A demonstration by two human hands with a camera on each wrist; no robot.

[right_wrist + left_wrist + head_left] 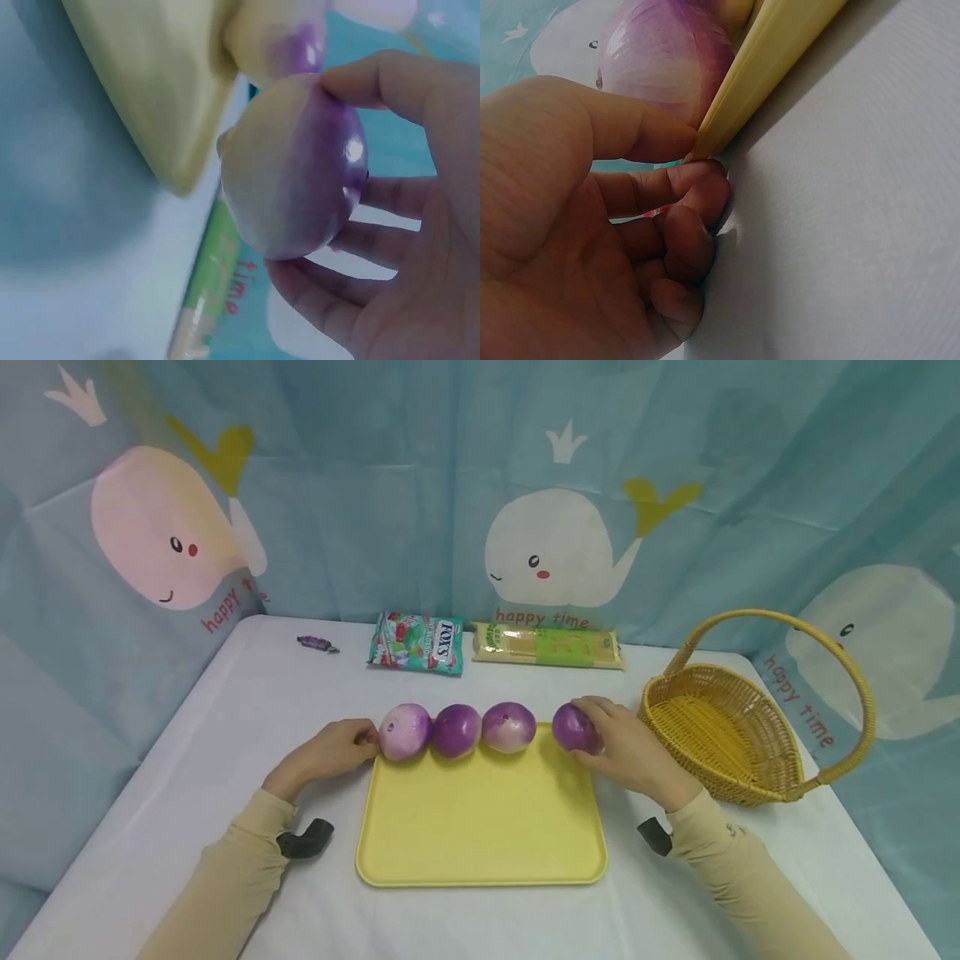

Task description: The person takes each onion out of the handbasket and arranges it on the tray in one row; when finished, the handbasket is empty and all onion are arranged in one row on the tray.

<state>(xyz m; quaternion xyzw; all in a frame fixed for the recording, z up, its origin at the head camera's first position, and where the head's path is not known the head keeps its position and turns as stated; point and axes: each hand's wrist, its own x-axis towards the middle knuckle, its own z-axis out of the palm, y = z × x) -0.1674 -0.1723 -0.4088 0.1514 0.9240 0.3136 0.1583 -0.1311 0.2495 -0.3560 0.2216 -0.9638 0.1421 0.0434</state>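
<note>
A yellow tray (480,827) lies on the table. My left hand (333,750) is at its far left corner; in the left wrist view thumb and forefinger pinch the tray's rim (739,82), beside an onion. Three purple-and-white onions stand in a row along the far edge: a pale one (405,732) at the left, a darker one (457,731) and a two-toned one (509,727). By the far right corner my right hand (633,747) holds another purple onion (292,172), thumb on one side and fingers on the other. A gap separates it from the row.
At the right stands a wicker basket (720,735) with a tall handle, close to my right hand. Along the back lie a purple-wrapped candy (318,644), a FOX'S candy bag (417,643) and a long yellow-green packet (547,646). A whale-print curtain (360,527) hangs behind the table.
</note>
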